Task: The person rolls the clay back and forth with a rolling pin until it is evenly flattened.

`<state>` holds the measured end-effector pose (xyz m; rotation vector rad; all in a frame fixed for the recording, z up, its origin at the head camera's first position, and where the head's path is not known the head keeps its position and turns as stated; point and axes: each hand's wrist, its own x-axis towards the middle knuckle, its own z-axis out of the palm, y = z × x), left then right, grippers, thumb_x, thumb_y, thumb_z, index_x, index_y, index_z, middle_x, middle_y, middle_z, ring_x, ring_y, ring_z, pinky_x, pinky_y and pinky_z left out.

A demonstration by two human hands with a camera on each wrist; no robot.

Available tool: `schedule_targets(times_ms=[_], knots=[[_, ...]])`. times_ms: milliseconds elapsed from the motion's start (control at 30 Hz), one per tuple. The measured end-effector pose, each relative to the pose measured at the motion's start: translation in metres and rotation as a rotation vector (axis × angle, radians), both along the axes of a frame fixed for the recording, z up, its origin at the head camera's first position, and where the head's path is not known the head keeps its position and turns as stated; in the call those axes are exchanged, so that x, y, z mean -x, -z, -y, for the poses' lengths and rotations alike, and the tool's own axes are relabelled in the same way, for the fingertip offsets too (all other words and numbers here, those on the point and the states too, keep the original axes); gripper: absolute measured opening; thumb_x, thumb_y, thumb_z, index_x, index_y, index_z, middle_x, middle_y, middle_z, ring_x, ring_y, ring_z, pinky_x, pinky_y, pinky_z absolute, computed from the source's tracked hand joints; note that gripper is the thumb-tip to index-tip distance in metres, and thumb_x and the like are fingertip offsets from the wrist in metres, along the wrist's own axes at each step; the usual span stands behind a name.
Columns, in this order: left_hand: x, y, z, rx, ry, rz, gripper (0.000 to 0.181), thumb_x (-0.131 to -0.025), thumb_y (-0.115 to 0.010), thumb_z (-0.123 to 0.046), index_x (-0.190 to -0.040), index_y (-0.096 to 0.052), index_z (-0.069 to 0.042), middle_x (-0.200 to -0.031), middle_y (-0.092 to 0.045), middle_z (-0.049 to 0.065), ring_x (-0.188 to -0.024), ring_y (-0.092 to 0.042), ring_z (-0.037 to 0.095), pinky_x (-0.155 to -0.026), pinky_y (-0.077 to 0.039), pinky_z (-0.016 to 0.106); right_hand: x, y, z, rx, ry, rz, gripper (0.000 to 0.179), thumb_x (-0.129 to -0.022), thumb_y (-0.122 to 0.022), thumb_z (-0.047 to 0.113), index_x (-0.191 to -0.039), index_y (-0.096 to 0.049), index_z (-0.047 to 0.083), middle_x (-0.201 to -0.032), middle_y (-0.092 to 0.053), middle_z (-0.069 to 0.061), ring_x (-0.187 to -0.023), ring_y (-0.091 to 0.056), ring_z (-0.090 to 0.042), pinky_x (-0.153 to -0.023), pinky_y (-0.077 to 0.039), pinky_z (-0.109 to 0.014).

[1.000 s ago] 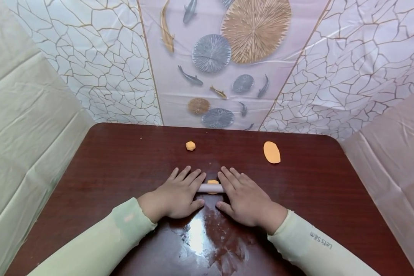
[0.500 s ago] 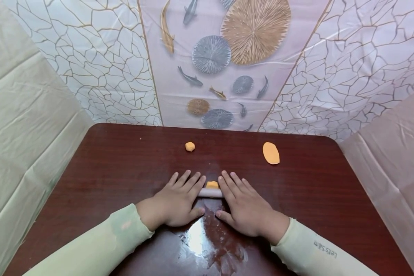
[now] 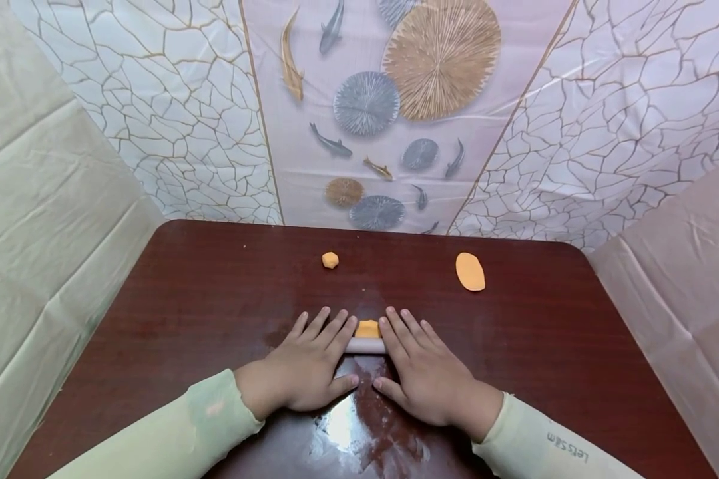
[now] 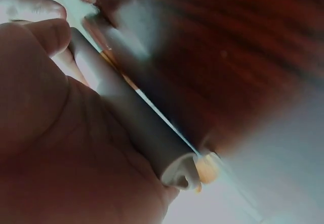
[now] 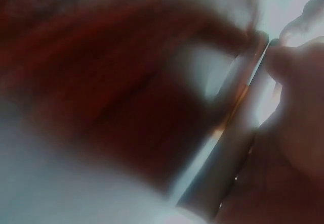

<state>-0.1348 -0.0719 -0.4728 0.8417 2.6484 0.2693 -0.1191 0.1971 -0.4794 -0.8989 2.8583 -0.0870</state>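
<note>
A pale grey rolling pin [image 3: 365, 346] lies crosswise near the middle of the table, over the near edge of a small orange dough piece [image 3: 368, 328]. My left hand [image 3: 308, 366] rests flat over the pin's left part, fingers straight and pointing away from me. My right hand [image 3: 425, 372] presses the right part in the same way, thumb held out to the side. In the left wrist view the rolling pin [image 4: 136, 113] runs beneath the palm, its hollow end showing. The right wrist view is blurred, with the rolling pin [image 5: 217, 168] under the palm.
A small orange dough lump [image 3: 330, 260] sits farther back on the dark red-brown table [image 3: 216, 299]. To the right lies a flat oval orange dough sheet [image 3: 470, 271]. Whitish smears mark the tabletop in front of me. Patterned cloth walls [image 3: 204, 113] enclose the back and sides.
Both hands have drawn back toward me, rolling the pin from across the dough's middle to its near edge. More of the orange dough shows beyond the pin.
</note>
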Motion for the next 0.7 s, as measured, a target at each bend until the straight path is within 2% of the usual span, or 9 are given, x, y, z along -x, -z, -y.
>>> schedule_targets(times_ms=[233,433,533,700], knots=[[0.009,0.005,-0.006,0.030,-0.052,-0.016,0.086,-0.117,-0.037,-0.068,-0.184,-0.008,-0.022,-0.192,-0.007,0.006,-0.177,0.000,0.042,-0.138,-0.004,0.074,0.009,-0.002,0.004,0.005,0.022,-0.011,0.088,-0.118,-0.048,0.058,-0.180,-0.020,0.002,-0.189,-0.014,-0.021,-0.175,-0.017,-0.046,-0.138,-0.025,-0.066],[0.018,0.006,-0.010,0.035,-0.097,-0.055,0.080,-0.119,-0.036,-0.063,-0.184,-0.013,-0.023,-0.192,-0.008,0.006,-0.177,-0.002,0.044,-0.136,-0.006,0.078,0.022,-0.004,0.007,-0.021,0.036,-0.013,0.086,-0.118,-0.046,0.059,-0.180,-0.021,0.003,-0.189,-0.016,-0.020,-0.175,-0.018,-0.045,-0.138,-0.026,-0.066],[0.024,0.006,-0.011,0.049,-0.101,-0.071,0.076,-0.120,-0.035,-0.060,-0.184,-0.014,-0.024,-0.192,-0.008,0.006,-0.177,-0.003,0.044,-0.136,-0.008,0.078,0.029,-0.005,0.009,-0.034,0.051,0.001,0.086,-0.119,-0.043,0.059,-0.180,-0.019,0.004,-0.189,-0.014,-0.019,-0.175,-0.017,-0.045,-0.139,-0.024,-0.066],[0.036,0.004,-0.010,0.062,-0.093,-0.060,0.075,-0.120,-0.032,-0.060,-0.183,-0.011,-0.027,-0.192,-0.004,0.005,-0.177,0.000,0.043,-0.137,-0.006,0.077,0.040,-0.009,0.011,-0.036,0.088,0.058,0.086,-0.119,-0.040,0.063,-0.181,-0.017,0.008,-0.190,-0.012,-0.016,-0.176,-0.013,-0.044,-0.140,-0.020,-0.066]])
